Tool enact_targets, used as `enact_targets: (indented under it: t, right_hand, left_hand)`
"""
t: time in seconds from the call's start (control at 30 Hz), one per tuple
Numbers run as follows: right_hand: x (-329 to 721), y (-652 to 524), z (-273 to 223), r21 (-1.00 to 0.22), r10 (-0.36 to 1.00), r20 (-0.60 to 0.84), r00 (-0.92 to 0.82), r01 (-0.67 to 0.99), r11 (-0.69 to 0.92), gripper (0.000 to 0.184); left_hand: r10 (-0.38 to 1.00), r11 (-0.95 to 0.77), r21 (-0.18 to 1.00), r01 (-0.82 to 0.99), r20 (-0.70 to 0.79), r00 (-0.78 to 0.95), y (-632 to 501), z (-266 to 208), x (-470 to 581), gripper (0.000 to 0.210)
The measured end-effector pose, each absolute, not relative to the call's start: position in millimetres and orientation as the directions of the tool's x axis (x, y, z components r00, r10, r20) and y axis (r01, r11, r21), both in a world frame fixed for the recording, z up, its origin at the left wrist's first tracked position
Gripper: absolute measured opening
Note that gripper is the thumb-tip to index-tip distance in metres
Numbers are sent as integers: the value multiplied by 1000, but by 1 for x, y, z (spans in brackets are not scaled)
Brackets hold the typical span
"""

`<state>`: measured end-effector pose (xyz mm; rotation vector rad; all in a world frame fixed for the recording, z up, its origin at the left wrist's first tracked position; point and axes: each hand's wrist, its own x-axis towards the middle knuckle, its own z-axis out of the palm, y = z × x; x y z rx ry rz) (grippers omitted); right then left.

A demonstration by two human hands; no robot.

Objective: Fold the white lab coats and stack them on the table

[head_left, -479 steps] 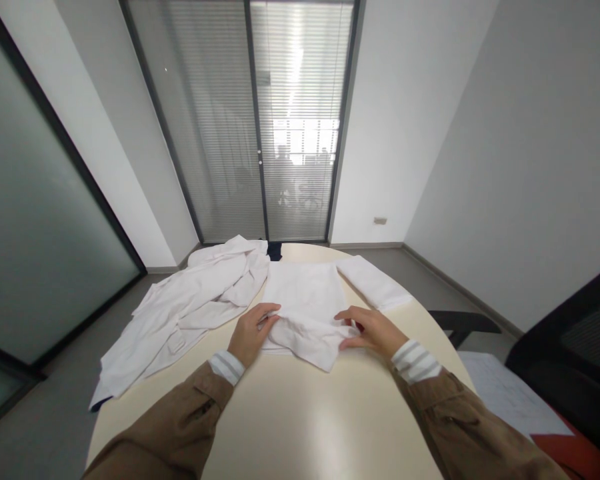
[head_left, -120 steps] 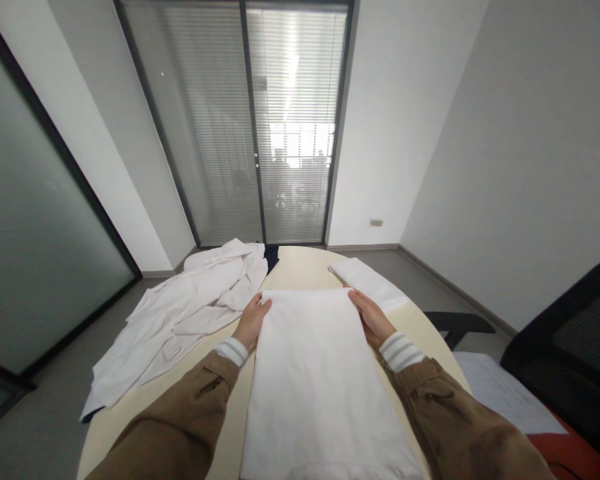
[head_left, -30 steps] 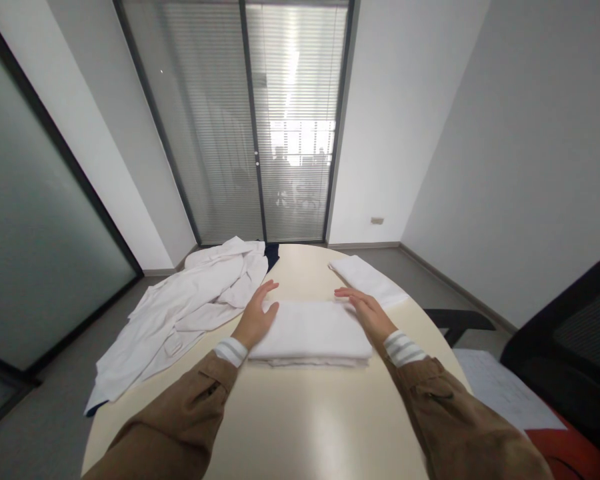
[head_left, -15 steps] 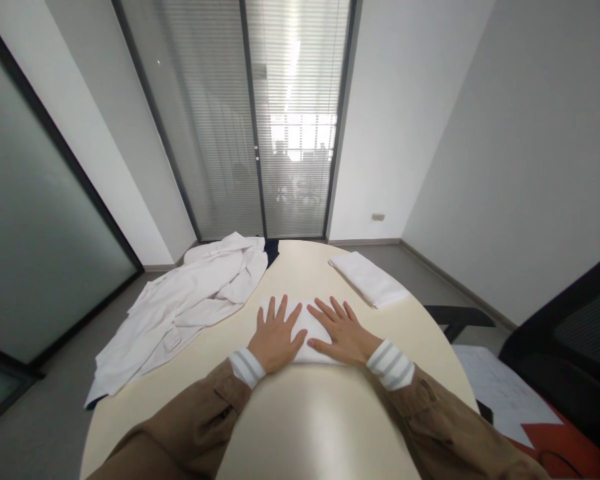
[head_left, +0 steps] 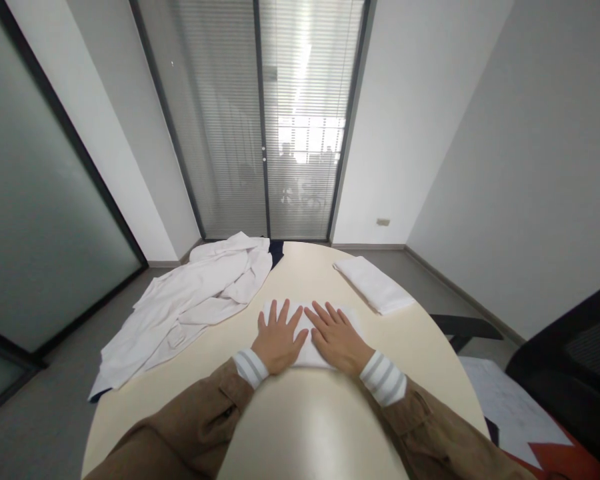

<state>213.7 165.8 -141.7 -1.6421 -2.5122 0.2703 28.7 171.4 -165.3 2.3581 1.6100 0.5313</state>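
Note:
A folded white cloth (head_left: 313, 355) lies flat near the middle of the table, largely covered by my hands. My left hand (head_left: 279, 338) rests palm down on its left part, fingers spread. On its right part lies my right hand (head_left: 339, 339), also flat, with its fingers a little apart and angled toward the left hand. Neither hand grips the cloth. Farther right is a second folded white cloth (head_left: 374, 285), apart from both hands. A heap of loose white garments (head_left: 200, 300) spreads over the left side, with a dark navy piece (head_left: 277, 253) at its far end.
The pale round table (head_left: 310, 427) carries all the cloth. The heap hangs over its left edge. A black chair (head_left: 575, 360) stands at the right, with papers (head_left: 510, 400) and something red on it. Glass panels with blinds (head_left: 305, 133) stand behind the table.
My right hand has slid left over the cloth, closer to my left hand, and its fingers are less spread. My left hand stays on the cloth. The view has shifted slightly.

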Motion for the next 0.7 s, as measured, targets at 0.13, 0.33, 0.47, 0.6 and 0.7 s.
enact_targets:
  t: [0.13, 0.33, 0.47, 0.6, 0.7]
  right_hand:
    - [219, 177, -147, -259, 925, 32, -379, 891, 374, 57]
    - [217, 187, -149, -263, 925, 51, -376, 889, 376, 56]
    - [215, 185, -151, -241, 922, 96, -376, 890, 388, 56]
    - [216, 185, -151, -231, 922, 87, -378, 892, 388, 56]
    - [215, 187, -150, -245, 924, 96, -370, 891, 383, 56]
  left_hand:
    - [936, -350, 409, 843, 185, 299, 178, -169, 28, 63]
    - [939, -336, 382, 861, 200, 278, 186, -167, 32, 62]
    - [931, -354, 375, 857, 231, 283, 186, -165, 31, 60]
    - [929, -367, 361, 857, 194, 315, 188, -163, 26, 57]
    - [931, -364, 340, 867, 167, 325, 189, -162, 24, 60]
